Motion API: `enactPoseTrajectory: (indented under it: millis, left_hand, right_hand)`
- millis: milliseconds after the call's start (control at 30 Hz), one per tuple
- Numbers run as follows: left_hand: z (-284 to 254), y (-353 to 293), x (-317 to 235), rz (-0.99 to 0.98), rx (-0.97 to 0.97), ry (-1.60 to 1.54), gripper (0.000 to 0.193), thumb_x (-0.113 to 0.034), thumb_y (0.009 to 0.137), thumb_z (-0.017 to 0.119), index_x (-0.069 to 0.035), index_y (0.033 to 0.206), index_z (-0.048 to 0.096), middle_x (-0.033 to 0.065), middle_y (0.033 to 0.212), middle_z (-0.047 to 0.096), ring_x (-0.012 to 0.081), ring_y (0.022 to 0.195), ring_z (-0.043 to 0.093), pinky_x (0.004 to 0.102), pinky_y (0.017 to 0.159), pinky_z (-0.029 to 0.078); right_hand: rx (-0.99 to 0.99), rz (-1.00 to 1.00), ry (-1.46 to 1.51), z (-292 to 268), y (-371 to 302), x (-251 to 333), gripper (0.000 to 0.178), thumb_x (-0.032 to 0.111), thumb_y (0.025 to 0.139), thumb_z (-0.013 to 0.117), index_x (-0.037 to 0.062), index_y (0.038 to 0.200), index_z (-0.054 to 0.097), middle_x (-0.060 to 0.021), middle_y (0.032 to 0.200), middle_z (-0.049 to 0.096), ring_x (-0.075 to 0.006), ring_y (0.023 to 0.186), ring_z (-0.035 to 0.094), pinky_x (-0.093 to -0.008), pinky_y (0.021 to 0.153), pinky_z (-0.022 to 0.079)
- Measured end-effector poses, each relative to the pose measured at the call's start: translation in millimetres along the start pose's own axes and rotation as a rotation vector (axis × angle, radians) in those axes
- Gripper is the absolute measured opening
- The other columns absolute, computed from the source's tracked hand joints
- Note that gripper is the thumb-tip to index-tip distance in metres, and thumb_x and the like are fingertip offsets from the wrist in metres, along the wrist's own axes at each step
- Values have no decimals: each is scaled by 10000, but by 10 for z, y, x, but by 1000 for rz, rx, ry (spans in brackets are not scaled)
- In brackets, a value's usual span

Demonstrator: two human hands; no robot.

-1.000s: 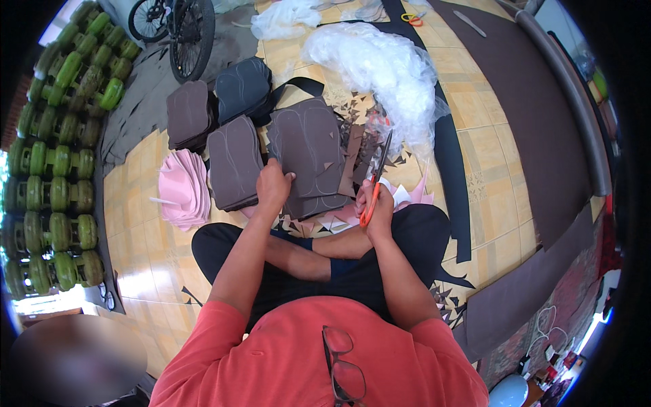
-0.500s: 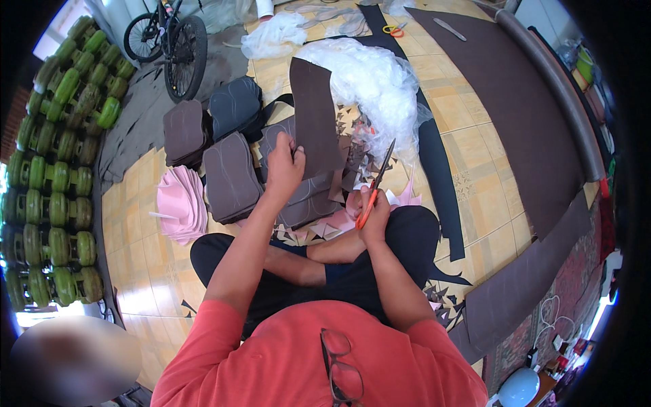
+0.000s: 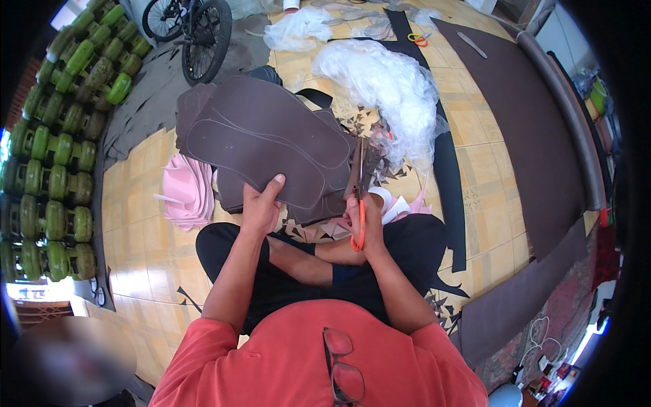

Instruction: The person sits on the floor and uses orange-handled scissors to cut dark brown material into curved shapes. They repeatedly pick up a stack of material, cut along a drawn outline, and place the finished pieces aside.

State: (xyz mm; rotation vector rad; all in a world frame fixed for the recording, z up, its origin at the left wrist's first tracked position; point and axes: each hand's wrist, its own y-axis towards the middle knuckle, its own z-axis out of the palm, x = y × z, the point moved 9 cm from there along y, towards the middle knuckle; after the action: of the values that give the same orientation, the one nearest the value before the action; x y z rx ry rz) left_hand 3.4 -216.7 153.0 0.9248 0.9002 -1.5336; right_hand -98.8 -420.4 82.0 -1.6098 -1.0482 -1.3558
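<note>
My left hand (image 3: 261,209) pinches the near edge of a dark brown sheet piece (image 3: 254,139) marked with pale curved outlines, thumb on top. It is held out flat over stacks of similar brown pieces (image 3: 336,184), mostly covering them. In my right hand (image 3: 374,227) is a pair of orange-handled scissors (image 3: 361,207), blades pointing away from me, just right of the sheet. Whether the blades are apart is hard to see. Small dark offcuts (image 3: 390,173) lie beyond the scissors. Left of the sheet rests a stack of pink pieces (image 3: 188,190).
Crumpled clear plastic (image 3: 386,74) lies ahead, beside a long black strip (image 3: 447,183). A large brown sheet (image 3: 502,122) with its roll (image 3: 563,115) spreads at right, a second pair of scissors (image 3: 418,39) nearby. Green gas cylinders (image 3: 57,186) and a bicycle (image 3: 207,41) stand left.
The brown piece has turned from upright to flat, its outlined face now showing, and come lower and left. My left hand has moved down and left; the scissors now point more straight ahead.
</note>
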Motion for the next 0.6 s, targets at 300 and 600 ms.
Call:
enactPoseTrajectory:
  millis: [300, 600]
  left_hand:
    - [-93, -51, -3, 1, 20, -51, 261, -9, 887, 591, -58, 1137, 533, 11, 936, 599, 49, 665, 540, 187, 474, 365]
    - [-68, -99, -21, 4, 40, -65, 335, 1, 886, 587, -28, 1211, 511, 61, 1063, 600, 130, 907, 600, 244, 689, 489]
  right_hand:
    - [5, -94, -110, -24, 87, 335, 382, 347, 952, 564, -34, 931, 540, -182, 814, 586, -299, 748, 604, -380, 674, 470]
    - [28, -172, -172, 22, 102, 500, 398, 363, 951, 555, -32, 905, 529, -182, 802, 550, -281, 769, 571, -378, 701, 448]
